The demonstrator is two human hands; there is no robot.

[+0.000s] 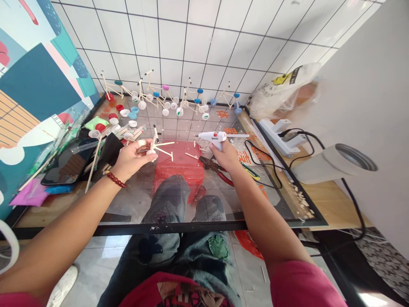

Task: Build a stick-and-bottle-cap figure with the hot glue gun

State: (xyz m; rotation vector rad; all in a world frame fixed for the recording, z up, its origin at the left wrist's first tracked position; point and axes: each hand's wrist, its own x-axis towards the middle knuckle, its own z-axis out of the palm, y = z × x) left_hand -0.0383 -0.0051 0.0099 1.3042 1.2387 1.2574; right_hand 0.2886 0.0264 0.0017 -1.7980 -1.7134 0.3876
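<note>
My left hand point(137, 157) pinches a small bicycle model point(162, 149) made of pale sticks, with a white bottle cap at its lower left and a dark-tipped upright stick. In my right hand point(226, 152) is a white hot glue gun point(213, 136), its nozzle aimed left toward the model but apart from it. A clear glue stick point(238, 135) sticks out of its back. Below the glue gun lie red-handled pliers point(214, 167) on the glass table, beside a short loose stick point(191, 156).
Several finished-looking stick bicycles with cap wheels point(180, 111) stand along the tiled wall. Loose caps point(124, 112) and a phone point(68, 162) lie at the left. At the right are a power strip point(283, 138), a black cord point(271, 164), a grey cylinder point(332, 164) and a plastic bag point(284, 91).
</note>
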